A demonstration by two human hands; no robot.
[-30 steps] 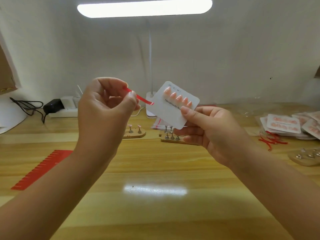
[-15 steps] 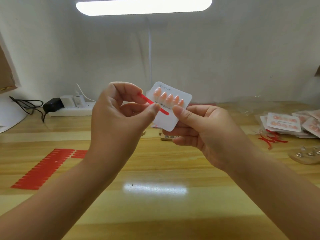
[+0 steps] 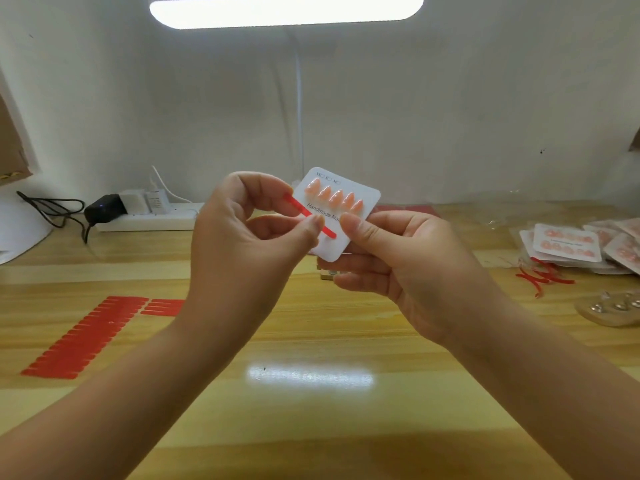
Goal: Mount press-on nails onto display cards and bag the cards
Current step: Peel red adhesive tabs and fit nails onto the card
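Press-on nails, five peachy-orange pointed ones (image 3: 333, 198), sat in one row along the top of the square white display card (image 3: 341, 211), which we held up over the wooden table (image 3: 311, 341). Our right hand (image 3: 408, 268) pinched that card at its lower right, thumb on the front and fingers curled behind. Our left hand (image 3: 242, 244) gripped one thin red adhesive strip (image 3: 310, 216) between thumb and fingertips, laying it slantwise across the card just under the nails. On the left of the table lay one red sheet of cut strips (image 3: 86, 336), with three loose ones just beside it. Over on the right we had a pile of finished white cards (image 3: 568, 242); couldn't count them. A few used red strips (image 3: 543, 277) lay near that pile.
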